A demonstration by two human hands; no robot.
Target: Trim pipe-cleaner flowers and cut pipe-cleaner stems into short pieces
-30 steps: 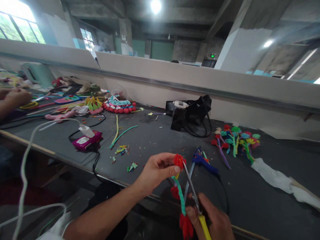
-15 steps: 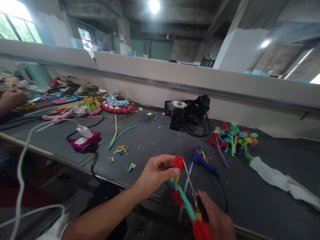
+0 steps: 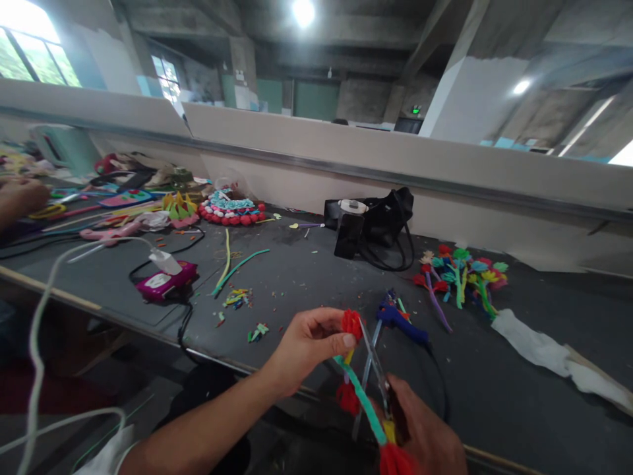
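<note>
My left hand (image 3: 309, 346) pinches a small red pipe-cleaner flower (image 3: 351, 323) at its top, just above the table's front edge. A teal twisted stem (image 3: 363, 401) runs down from it toward another red tuft (image 3: 395, 460) at the bottom edge. My right hand (image 3: 428, 439) is closed round the yellow handles of scissors (image 3: 374, 369), whose blades point up beside the flower. A further red tuft (image 3: 347, 398) hangs below the stem.
A blue glue gun (image 3: 401, 323) lies just beyond my hands. Finished pipe-cleaner flowers (image 3: 459, 274) lie at right, beside a white cloth (image 3: 537, 346). A black bag (image 3: 380, 224), a pink device (image 3: 165, 282) with cables and craft scraps sit on the dark table (image 3: 297, 270). Another person's hand (image 3: 20, 194) works at far left.
The scissors' blades have drawn closer to the red flower, and the stem's lower red tuft has swung right toward my right hand. My left hand keeps its pinch.
</note>
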